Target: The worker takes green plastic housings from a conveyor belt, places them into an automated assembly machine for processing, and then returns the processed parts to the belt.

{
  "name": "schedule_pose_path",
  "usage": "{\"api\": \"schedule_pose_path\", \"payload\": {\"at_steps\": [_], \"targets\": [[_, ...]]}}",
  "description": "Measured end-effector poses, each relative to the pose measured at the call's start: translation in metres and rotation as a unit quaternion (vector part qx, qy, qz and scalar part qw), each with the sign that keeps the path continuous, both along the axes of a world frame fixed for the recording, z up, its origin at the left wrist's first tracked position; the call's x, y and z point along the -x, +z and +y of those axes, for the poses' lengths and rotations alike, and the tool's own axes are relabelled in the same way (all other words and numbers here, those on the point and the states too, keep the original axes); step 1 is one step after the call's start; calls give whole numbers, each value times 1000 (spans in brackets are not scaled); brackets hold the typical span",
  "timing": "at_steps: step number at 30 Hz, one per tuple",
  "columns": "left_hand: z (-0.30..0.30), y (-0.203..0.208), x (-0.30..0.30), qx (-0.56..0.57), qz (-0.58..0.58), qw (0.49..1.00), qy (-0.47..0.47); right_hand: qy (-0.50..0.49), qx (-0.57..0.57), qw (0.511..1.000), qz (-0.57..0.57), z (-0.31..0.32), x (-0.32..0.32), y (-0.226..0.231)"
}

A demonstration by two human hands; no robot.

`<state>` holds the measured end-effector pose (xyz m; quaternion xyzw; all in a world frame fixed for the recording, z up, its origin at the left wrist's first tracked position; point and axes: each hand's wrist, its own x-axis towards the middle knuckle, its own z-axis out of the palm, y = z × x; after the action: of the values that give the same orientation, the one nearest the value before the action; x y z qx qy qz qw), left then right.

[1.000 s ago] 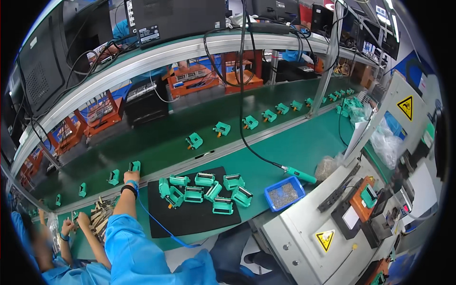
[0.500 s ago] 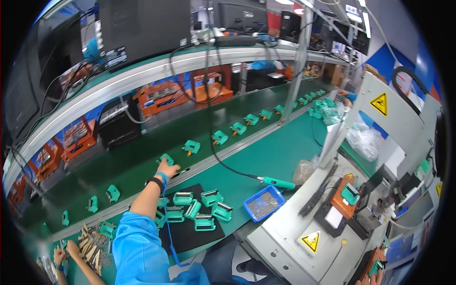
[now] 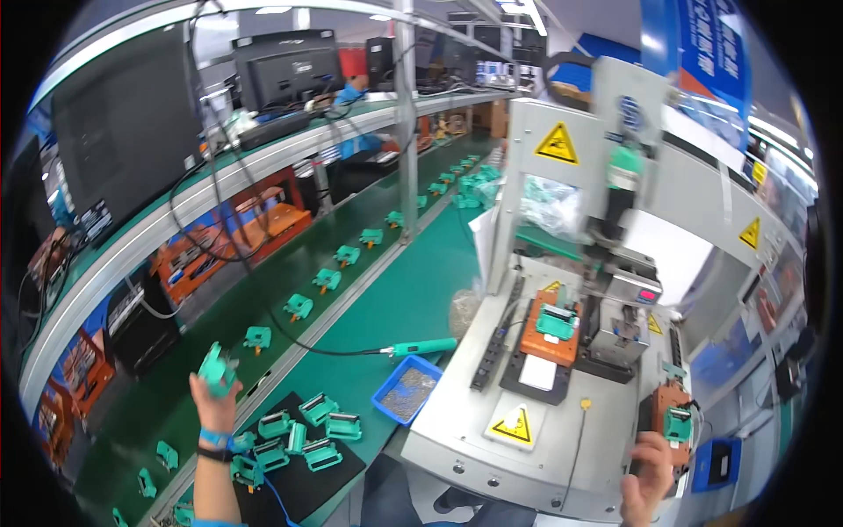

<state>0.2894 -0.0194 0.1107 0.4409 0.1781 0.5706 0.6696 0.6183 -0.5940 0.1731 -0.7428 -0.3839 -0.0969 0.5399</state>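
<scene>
The left hand (image 3: 212, 406), raised over the dark green conveyor belt (image 3: 285, 274), pinches a teal-green moulded plastic housing (image 3: 216, 369) between thumb and fingers, keeping it clear of the belt. A bright blue band (image 3: 217, 437) and a black band (image 3: 213, 455) circle that wrist. The right hand (image 3: 648, 479) holds nothing that shows; its fingers are loosely bent and spread from the thumb, just beside an orange block-shaped fixture (image 3: 660, 411) carrying another green plastic part (image 3: 677, 424). Whether the fingertips touch the fixture cannot be told.

More green housings (image 3: 299, 306) stand spaced along the belt in a line running away to the upper right. Beside the belt, on the green tabletop (image 3: 369, 307), a flat black mat (image 3: 306, 494) bears a cluster of similar housings (image 3: 321, 454), some touching. Near it sit a blue rectangular plastic tray (image 3: 383, 407) of small grey pieces and a green cylindrical handheld tool (image 3: 423, 347) on a black cable. To the right, a pale grey metal machine (image 3: 457, 430) carries a second orange fixture (image 3: 549, 349) with a green part (image 3: 556, 321) seated on top.
</scene>
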Motion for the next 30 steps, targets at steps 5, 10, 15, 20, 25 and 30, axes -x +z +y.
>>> {"api": "schedule_pose_path", "payload": {"at_steps": [5,10,15,20,25,30], "targets": [[-115,66,-17,-309,83,941,-108,240,10,969,54,60,1,-16],[-183,111,-71,-592,233,734,-239,358,14,917,172,106,46,-11],[-248,82,-133,-637,229,691,-255,394,-47,856,333,116,73,-51],[-285,59,-163,-627,182,702,-285,292,-10,851,436,87,65,-50],[-307,50,-189,-639,140,711,-259,185,-155,899,364,71,58,-67],[-319,45,-212,-656,118,712,-220,68,-227,925,298,60,41,-81]]}}
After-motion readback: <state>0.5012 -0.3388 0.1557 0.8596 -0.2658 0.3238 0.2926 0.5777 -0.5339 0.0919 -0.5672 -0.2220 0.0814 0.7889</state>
